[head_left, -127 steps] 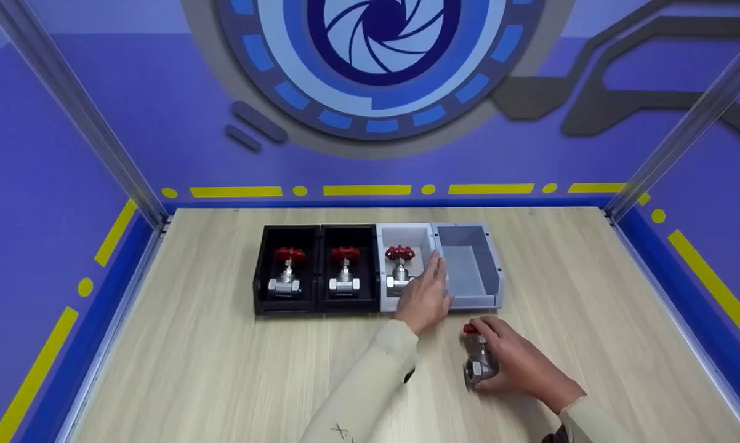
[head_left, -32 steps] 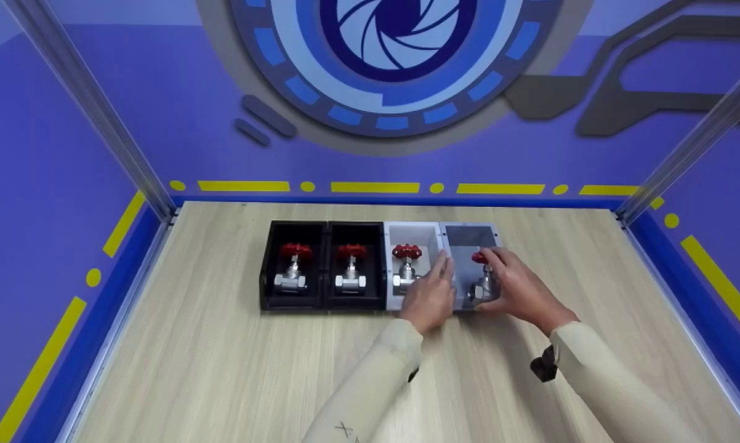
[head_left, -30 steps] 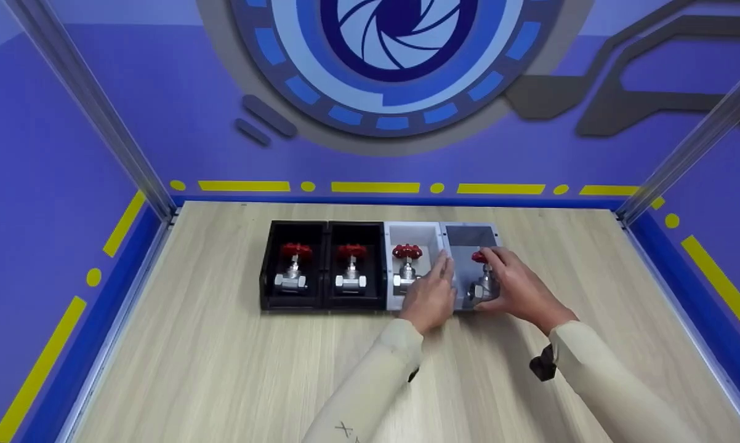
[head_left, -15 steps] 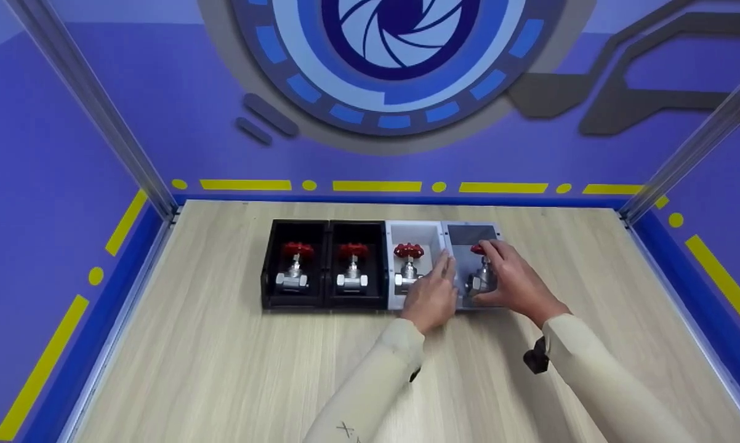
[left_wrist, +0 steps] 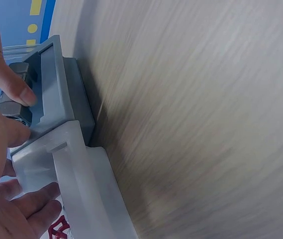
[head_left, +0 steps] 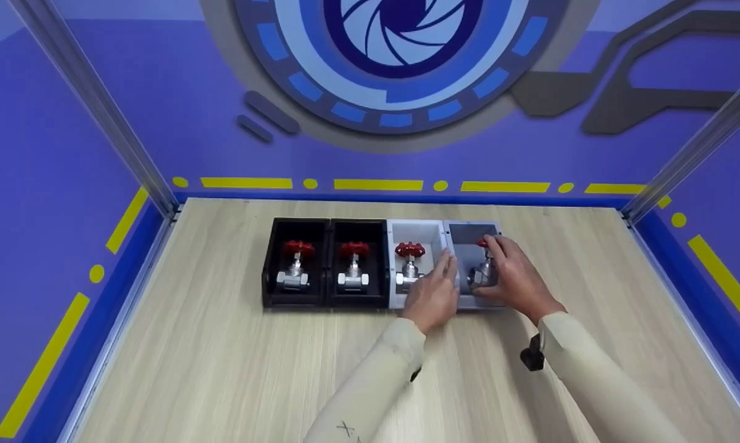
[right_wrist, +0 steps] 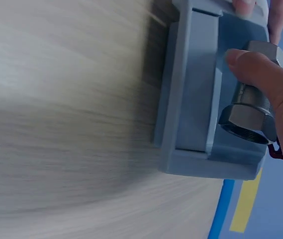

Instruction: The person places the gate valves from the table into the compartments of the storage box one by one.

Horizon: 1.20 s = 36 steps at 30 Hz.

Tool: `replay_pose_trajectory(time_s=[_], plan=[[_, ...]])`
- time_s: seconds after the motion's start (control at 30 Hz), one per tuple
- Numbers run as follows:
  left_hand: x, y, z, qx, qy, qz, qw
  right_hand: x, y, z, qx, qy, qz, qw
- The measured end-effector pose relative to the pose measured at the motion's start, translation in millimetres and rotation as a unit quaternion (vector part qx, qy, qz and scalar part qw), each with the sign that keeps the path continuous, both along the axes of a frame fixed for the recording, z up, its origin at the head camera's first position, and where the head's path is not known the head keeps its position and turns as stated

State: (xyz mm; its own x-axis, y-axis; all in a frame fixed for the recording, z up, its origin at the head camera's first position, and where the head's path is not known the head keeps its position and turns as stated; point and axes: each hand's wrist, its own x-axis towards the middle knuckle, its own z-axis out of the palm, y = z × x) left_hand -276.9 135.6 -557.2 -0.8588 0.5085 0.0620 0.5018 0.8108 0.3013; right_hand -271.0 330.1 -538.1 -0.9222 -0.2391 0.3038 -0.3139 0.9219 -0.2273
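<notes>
In the head view my right hand (head_left: 521, 277) holds a gate valve (head_left: 483, 271) with a red handwheel inside the grey bin (head_left: 472, 232). Its fingers are at the handwheel and its thumb is low on the steel body. The right wrist view shows the thumb across the valve's pipe body (right_wrist: 250, 102), between hex ends. My left hand (head_left: 433, 296) straddles the adjoining walls of the grey bin and the white bin (head_left: 416, 230), pinching them: thumb on the grey side, fingers in the white bin. Another gate valve (head_left: 409, 271) stands in the white bin, partly covered by that hand.
Two black bins (head_left: 300, 300) (head_left: 359, 300) adjoin the white one on the left, each with an upright red-wheeled gate valve (head_left: 293, 277) (head_left: 353, 277). The row stands on a wooden table (head_left: 222, 357), with blue printed panels (head_left: 370, 166) behind and beside it.
My right hand has carried the gate valve from the table in front into the grey bin, then slightly farther back inside it. My left hand stays on the bin walls.
</notes>
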Motion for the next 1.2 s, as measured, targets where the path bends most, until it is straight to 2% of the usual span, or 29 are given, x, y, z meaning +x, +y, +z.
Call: replay_pose_trajectory(time_s=[0.17, 0.4, 0.63, 0.9, 1.2], plan=[[-0.1, 0.0, -0.4, 0.003, 0.002, 0.0, 1.0, -3.4, 2.1, -2.3, 0.011, 0.006, -0.004, 1.0], [0.3, -0.6, 0.3, -0.006, 0.017, -0.002, 0.9998, -8.6, 1.2, -1.5, 0.018, -0.024, -0.005, 1.0], [0.1, 0.3, 0.2, -0.018, 0.029, 0.0, 0.9994, -13.1, -3.2, -1.0, 0.021, -0.031, 0.009, 0.999], [-0.5, 2.1, -0.2, -0.025, 0.01, 0.001, 0.9996, -19.0, -5.6, 1.5, 0.04, -0.063, 0.009, 0.997], [-1.0, 2.1, -0.6, -0.018, -0.004, 0.005, 0.9998, -26.6, -4.5, -1.1, 0.057, -0.076, 0.023, 0.995]])
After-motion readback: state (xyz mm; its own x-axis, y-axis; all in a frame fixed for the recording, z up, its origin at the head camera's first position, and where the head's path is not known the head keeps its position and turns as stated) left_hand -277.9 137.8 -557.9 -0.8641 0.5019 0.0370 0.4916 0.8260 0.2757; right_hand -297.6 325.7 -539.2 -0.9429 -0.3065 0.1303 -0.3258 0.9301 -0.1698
